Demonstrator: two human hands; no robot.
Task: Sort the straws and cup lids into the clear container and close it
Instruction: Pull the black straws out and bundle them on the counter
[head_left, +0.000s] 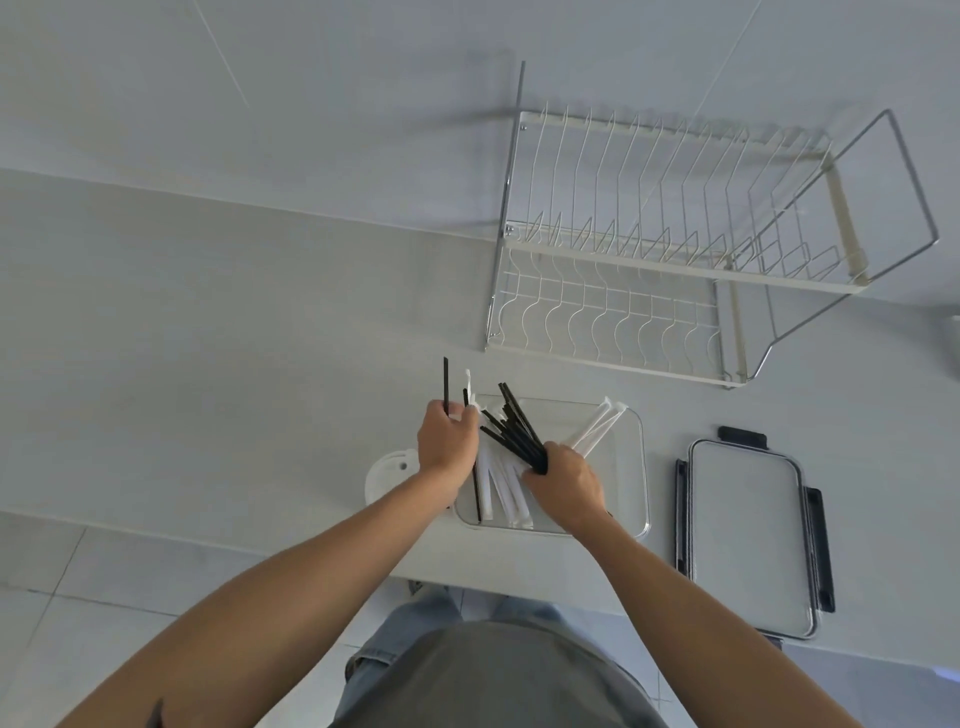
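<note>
A clear rectangular container (636, 467) stands near the counter's front edge. Over it, my right hand (566, 483) grips a fanned bunch of black straws (511, 426) together with some white wrapped straws (597, 421). My left hand (447, 441), at the container's left rim, holds a black straw (445, 379) and a white wrapped one upright. More white wrapped straws (498, 488) lie inside the container between my hands. White cup lids (387, 470) sit on the counter just left of the container, partly behind my left wrist. The container's lid (748, 535), with dark clips, lies flat to the right.
A white two-tier wire dish rack (675, 249) stands at the back right against the wall. The pale counter (208, 338) stretches wide to the left. Its front edge runs just below the container, with tiled floor beneath.
</note>
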